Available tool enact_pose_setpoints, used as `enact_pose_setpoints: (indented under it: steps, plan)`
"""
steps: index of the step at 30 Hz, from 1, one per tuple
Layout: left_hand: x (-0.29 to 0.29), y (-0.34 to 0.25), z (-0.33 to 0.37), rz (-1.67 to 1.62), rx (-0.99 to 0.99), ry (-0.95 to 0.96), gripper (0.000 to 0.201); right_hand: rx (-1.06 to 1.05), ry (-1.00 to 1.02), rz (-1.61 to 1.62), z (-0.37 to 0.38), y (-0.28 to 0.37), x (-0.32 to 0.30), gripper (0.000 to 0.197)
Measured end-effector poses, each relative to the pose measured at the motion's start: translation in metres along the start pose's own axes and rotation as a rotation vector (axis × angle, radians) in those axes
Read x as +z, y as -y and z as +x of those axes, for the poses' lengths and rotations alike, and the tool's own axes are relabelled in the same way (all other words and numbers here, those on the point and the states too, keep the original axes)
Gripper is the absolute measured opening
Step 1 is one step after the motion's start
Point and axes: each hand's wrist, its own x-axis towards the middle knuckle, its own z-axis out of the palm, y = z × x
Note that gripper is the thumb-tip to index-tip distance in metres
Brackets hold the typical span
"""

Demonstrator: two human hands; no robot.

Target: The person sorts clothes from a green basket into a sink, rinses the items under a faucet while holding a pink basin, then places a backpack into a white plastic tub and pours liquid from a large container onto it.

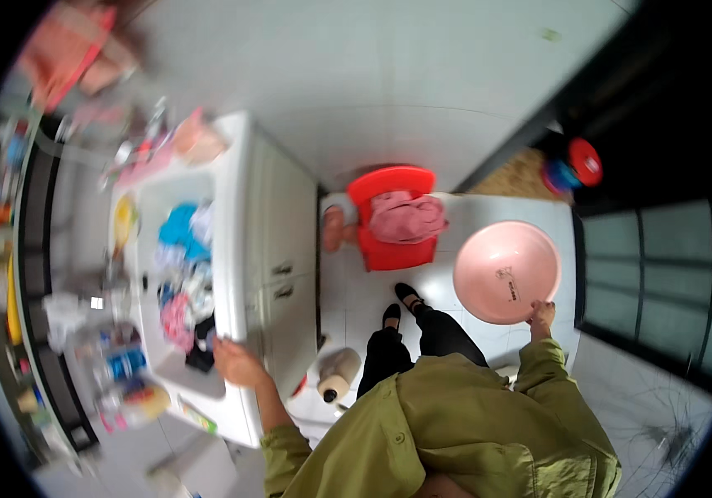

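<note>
A pink plastic basin (501, 257) with a small printed picture inside hangs at my right, its rim gripped by my right hand (543, 314). On the left, my left hand (238, 363) reaches over the front rim of a white sink (230, 274). Its fingertips meet a black cloth (201, 353) at the near end of the laundry. Motion smears these fingers, so whether they grip the cloth is unclear. White and pink clothes (186, 303) and a blue garment (183, 232) lie in the sink.
A red chair (393, 256) bears a pink cloth (406, 217) by the wall. Bottles (128, 365) crowd the counter behind the sink. A brown and white cylindrical object (339, 373) stands near my legs. A dark-framed glass door (655, 278) is at the right.
</note>
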Motion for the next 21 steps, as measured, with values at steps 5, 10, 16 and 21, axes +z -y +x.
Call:
enact_pose_setpoints:
  steps: [5,10,16,21]
  plan:
    - [0.012,-0.011,-0.028,0.3,0.216,0.013,0.027,-0.066,-0.194,0.134,0.031,-0.081,-0.105,0.041]
    - [0.011,-0.034,-0.059,0.019,0.314,-0.053,0.038,0.093,-0.519,0.061,0.02,-0.186,-0.219,0.037]
    - [0.06,-0.15,-0.142,-0.421,0.733,0.119,0.044,0.422,-0.697,0.118,-0.064,-0.242,-0.318,0.036]
    - [0.054,-0.278,-0.229,-0.646,1.076,0.376,0.051,0.699,-0.824,0.298,-0.112,-0.32,-0.391,0.036]
